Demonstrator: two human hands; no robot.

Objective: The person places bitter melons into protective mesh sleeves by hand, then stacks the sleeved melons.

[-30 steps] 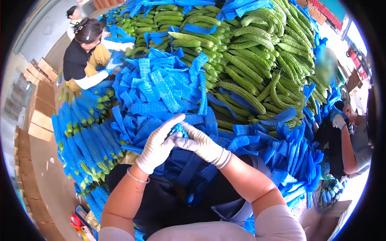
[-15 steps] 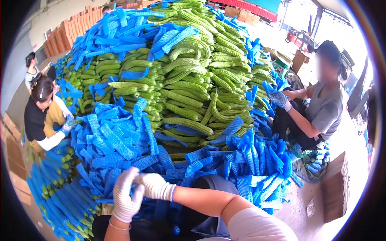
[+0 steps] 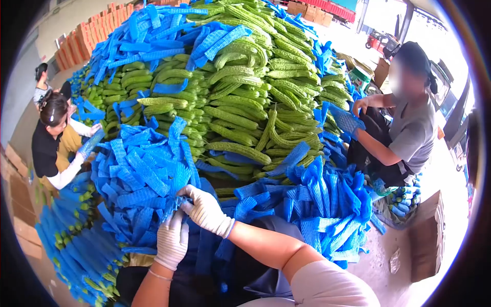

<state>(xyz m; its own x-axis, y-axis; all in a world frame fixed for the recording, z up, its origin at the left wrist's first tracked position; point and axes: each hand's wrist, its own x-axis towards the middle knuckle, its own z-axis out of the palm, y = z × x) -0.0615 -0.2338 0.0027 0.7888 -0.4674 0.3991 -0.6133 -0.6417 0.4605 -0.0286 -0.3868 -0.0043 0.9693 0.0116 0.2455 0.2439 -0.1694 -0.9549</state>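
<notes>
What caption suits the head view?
White-gloved left hand and right hand hold blue mesh netting beside heaped bumpy green gourds.

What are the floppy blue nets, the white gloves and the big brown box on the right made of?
Blue nets: probably soft plastic foam, a bit shiny; they show mesh and bendy folds.
White gloves: dull knitted cloth, maybe cotton or nylon; see the ribs.
Brown box: looks like plain, dull cardboard, with flat sides.

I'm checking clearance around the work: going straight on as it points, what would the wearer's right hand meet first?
Beyond the blue netting at its fingertips, the right hand would probably meet the heap of blue net sleeves first; depth is unclear.
</notes>
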